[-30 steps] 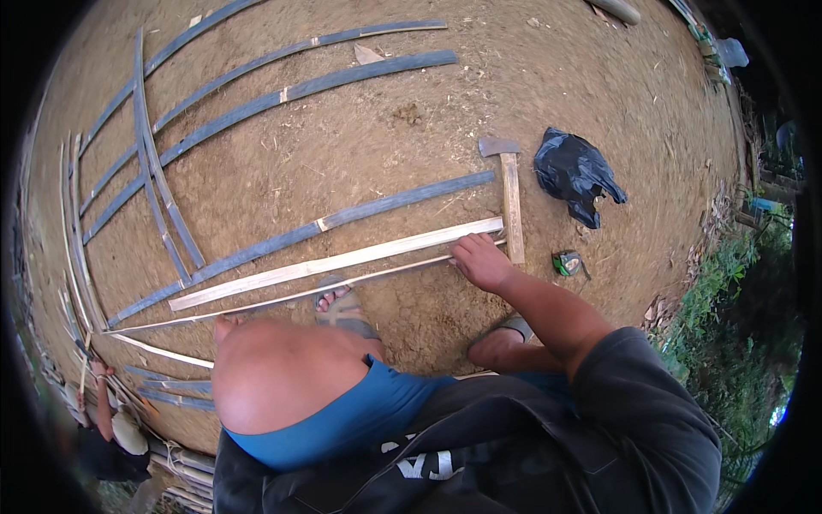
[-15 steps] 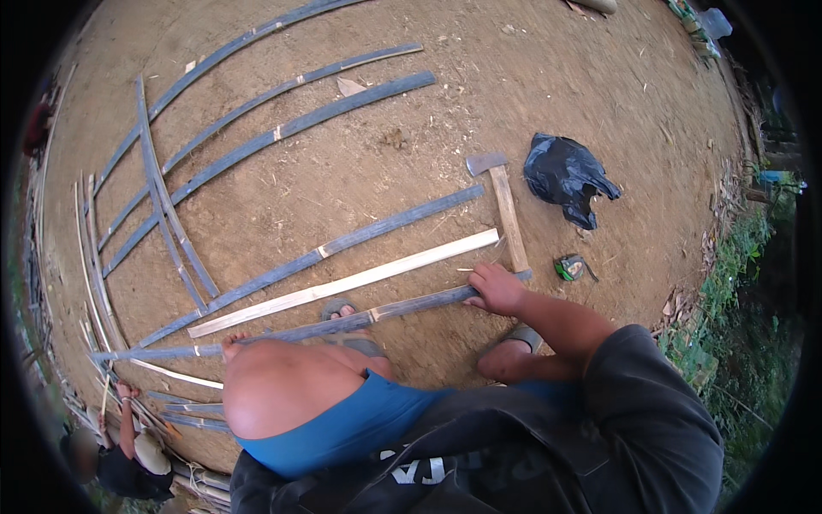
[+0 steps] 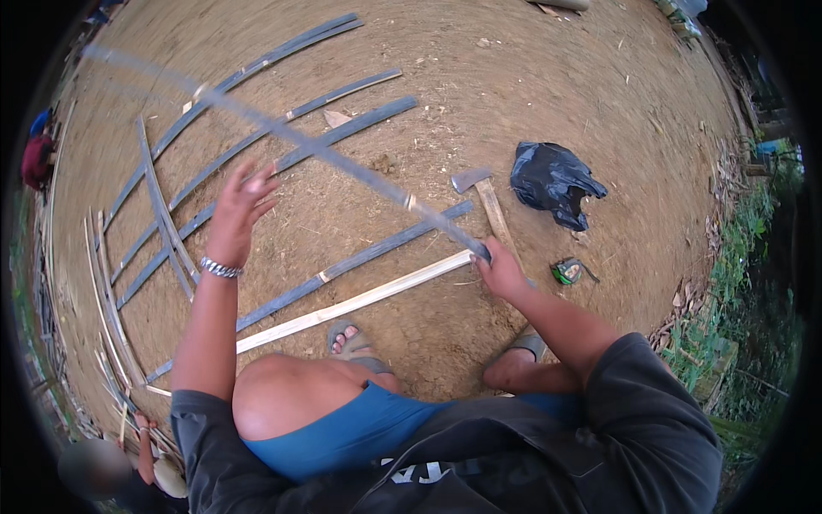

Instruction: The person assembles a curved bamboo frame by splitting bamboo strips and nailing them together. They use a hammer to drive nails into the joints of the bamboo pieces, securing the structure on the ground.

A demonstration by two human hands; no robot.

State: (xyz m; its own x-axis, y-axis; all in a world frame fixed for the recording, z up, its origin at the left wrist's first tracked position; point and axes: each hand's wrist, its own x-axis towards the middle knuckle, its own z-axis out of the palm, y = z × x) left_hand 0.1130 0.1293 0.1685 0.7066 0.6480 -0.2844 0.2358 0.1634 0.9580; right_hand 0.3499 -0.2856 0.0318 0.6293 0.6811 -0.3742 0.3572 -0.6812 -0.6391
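My right hand [image 3: 499,270] grips the near end of a long dark bamboo strip [image 3: 282,133], which is lifted off the ground and blurred, reaching up and to the left. My left hand [image 3: 240,206] is raised with a metal bracelet on the wrist, fingers spread beside the lifted strip; whether it touches the strip is unclear. Below the hands a pale split strip [image 3: 360,300] and a dark strip [image 3: 377,248] lie side by side on the dirt.
An axe [image 3: 484,197] with a wooden handle lies right of the strips, with a black plastic bag [image 3: 552,182] and a small green object [image 3: 567,271] beyond. More bamboo strips [image 3: 257,111] lie at the left. Sandalled feet [image 3: 347,338] stand on the dirt. Another person [image 3: 38,158] is at the far left.
My right hand has lifted one dark strip off the ground and swung it upward. My left arm has come up into view beside it.
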